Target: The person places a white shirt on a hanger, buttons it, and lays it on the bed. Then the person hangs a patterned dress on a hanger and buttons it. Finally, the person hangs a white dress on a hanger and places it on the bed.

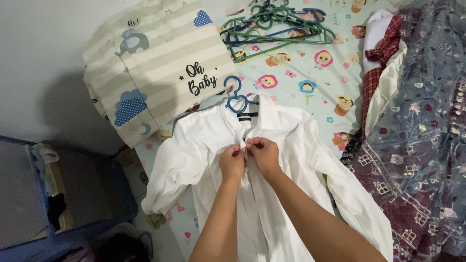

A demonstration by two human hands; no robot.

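Mid-frame, left hand [232, 161] and right hand [262, 153] pinch the white shirt [281, 145] placket just below the collar; blue hanger [236, 98] already inside, lower front looks unfastened

Head view, looking down on the person's own two arms. Left hand [232, 162] and right hand [262, 154]: both bare, with no gloves, rings or bracelets to be seen. The wrists carry no watch or band. Both forearms are uncovered along their whole visible length, from the wrists to the lower edge of the picture; no sleeve, cuff or other garment of the person shows anywhere on them. The fingers are short and rounded at the tips; whether the nails are painted cannot be told at this size. No marks, plasters or tattoos are visible on either arm.
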